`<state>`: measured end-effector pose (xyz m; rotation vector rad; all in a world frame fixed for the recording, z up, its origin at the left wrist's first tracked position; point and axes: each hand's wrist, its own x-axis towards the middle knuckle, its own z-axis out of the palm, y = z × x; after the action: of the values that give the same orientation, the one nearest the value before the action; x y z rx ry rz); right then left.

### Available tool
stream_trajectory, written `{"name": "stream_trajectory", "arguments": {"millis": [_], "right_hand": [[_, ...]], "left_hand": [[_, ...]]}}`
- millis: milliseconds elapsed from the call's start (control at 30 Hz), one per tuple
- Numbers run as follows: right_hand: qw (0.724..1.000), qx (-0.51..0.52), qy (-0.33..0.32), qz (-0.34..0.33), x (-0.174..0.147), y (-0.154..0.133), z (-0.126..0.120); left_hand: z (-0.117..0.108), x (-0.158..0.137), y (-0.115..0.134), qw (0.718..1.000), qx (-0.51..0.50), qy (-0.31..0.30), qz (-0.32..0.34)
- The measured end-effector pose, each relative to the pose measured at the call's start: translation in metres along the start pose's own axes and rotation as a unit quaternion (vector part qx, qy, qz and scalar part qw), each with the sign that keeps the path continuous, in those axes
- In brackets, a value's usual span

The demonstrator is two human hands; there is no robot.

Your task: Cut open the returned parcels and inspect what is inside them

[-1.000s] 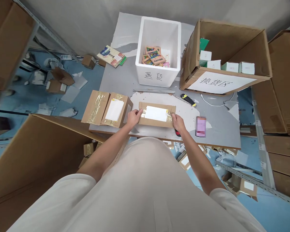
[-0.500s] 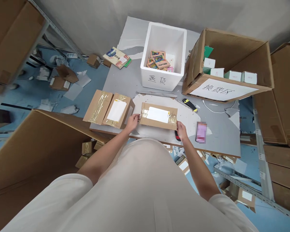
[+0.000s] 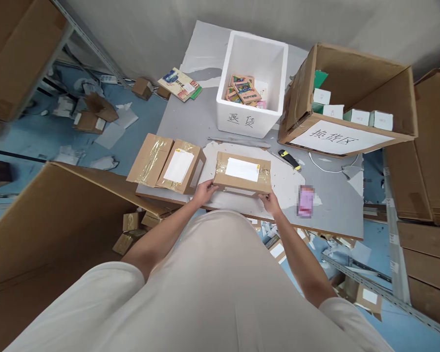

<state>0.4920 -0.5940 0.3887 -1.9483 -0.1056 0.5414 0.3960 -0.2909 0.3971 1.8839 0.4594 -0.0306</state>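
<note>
A taped cardboard box [image 3: 224, 182] with a white label on top lies in front of me at the table's near side. My left hand [image 3: 205, 191] grips its lower left corner, fingers closed on the edge. At the lower right corner my right hand [image 3: 270, 202] pinches the near edge. The box's front face shows, with another white strip low on it. Left of it sit two more taped boxes, a labelled one [image 3: 192, 177] and a plain one [image 3: 139, 164].
A white foam box [image 3: 249, 120] holding several small packs stands behind. Beside it is a big open carton [image 3: 399, 139] with white-ended boxes. A yellow-black utility knife [image 3: 289, 160] and a pink-screened phone [image 3: 305, 201] lie right. A large open carton [image 3: 58, 215] stands lower left.
The box has tilted so that its front face now shows. Both hands have shifted to its near lower corners. The red-black object by my right hand is no longer visible.
</note>
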Motion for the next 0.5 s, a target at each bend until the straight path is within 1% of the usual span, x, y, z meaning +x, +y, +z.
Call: {"name": "stream_trajectory", "arguments": {"millis": [100,167,233,300,433,500], "right_hand": [[0.999,-0.047,0.000,-0.017,0.003,-0.015,-0.010],[0.995,-0.101,0.004,-0.025,0.008,-0.024,-0.014],[0.989,-0.146,0.014,-0.011,0.015,-0.031,-0.015],[0.987,-0.159,0.017,0.022,0.025,-0.035,-0.013],[0.987,-0.139,0.007,0.085,0.041,-0.032,-0.010],[0.991,-0.106,0.005,0.078,0.044,-0.027,-0.009]], "left_hand": [[-0.009,0.002,0.020,0.996,0.075,0.055,0.019],[-0.012,0.008,0.033,0.990,0.118,0.079,0.010],[-0.010,0.018,0.042,0.986,0.147,0.081,-0.010],[-0.007,0.030,0.046,0.984,0.161,0.077,-0.031],[-0.006,0.049,0.045,0.981,0.169,0.071,-0.061],[-0.008,0.053,0.042,0.983,0.162,0.060,-0.062]]}}
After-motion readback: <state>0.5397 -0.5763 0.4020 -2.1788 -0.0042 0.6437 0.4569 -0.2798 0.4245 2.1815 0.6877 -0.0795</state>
